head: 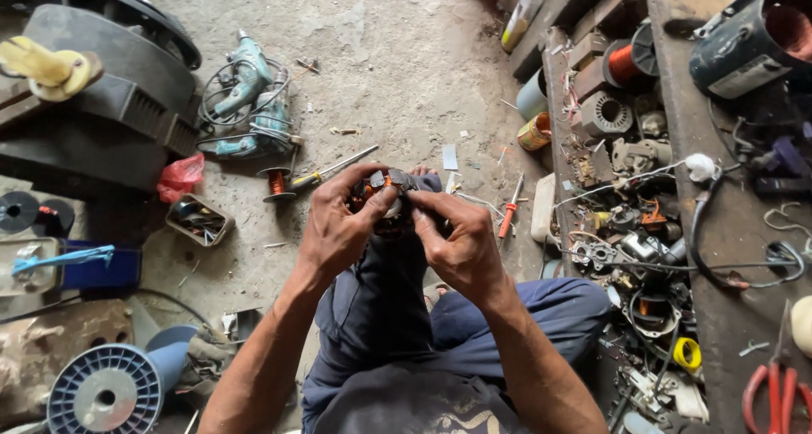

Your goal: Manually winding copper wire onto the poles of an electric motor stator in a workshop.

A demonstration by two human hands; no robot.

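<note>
Head view, catalogued:

1. Small motor stator with copper windings (385, 199): held above the knee, clamped between the left hand (338, 231) and right hand (461, 244), fingertips pinched on its top.
2. Risk, judged: thin winding wire may be nicked or snapped if pulled hard.
3. Surroundings: red-handled screwdriver (508, 214) and teal drill (245, 87) are laid on the floor; cluttered parts shelf (626, 231) is crowded close at right.

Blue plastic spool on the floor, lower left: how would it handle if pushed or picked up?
The blue spool looks like thin ribbed plastic and seems to carry no wire, so it is probably light for its size. Its round flanges suggest it would roll if tipped on edge. Lying flat as it seems to, it would likely just slide on the gritty concrete floor.
</note>
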